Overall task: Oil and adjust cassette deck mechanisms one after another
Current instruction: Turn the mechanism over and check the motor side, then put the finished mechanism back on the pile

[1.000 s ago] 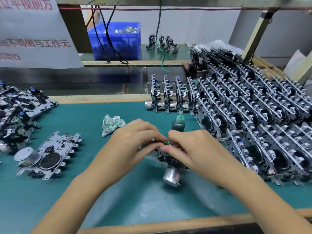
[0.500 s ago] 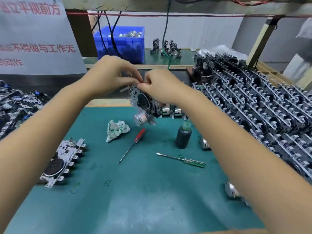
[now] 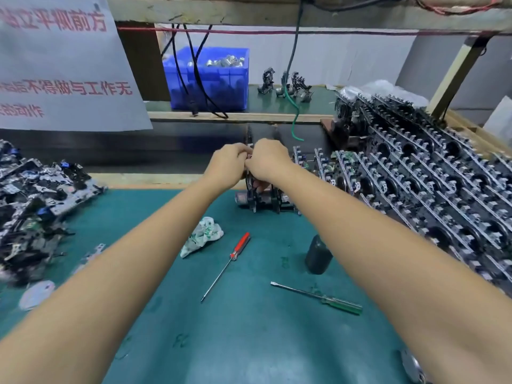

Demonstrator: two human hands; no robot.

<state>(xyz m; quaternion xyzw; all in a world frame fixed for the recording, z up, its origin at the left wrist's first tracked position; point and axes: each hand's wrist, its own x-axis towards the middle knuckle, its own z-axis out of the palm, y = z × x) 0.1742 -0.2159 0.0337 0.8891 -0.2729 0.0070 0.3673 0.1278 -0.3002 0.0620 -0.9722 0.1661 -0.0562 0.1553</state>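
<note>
Mechanism (image 3: 256,194) stands on edge at the far rim of the worktop (image 3: 249,342), first in a row running right. Left hand (image 3: 228,164) and right hand (image 3: 267,162) meet over its top, fingers curled and pinching it. Stacked decks (image 3: 432,184) crowd the right edge, a loose pile (image 3: 30,206) the left. Between the forearms lie a rag (image 3: 203,235), red screwdriver (image 3: 231,259), green screwdriver (image 3: 321,298) and bottle (image 3: 318,256) on open mat.

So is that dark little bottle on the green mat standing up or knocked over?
Standing upright. The dark bottle rests on its base on the green mat; the right forearm hides its top.
</note>
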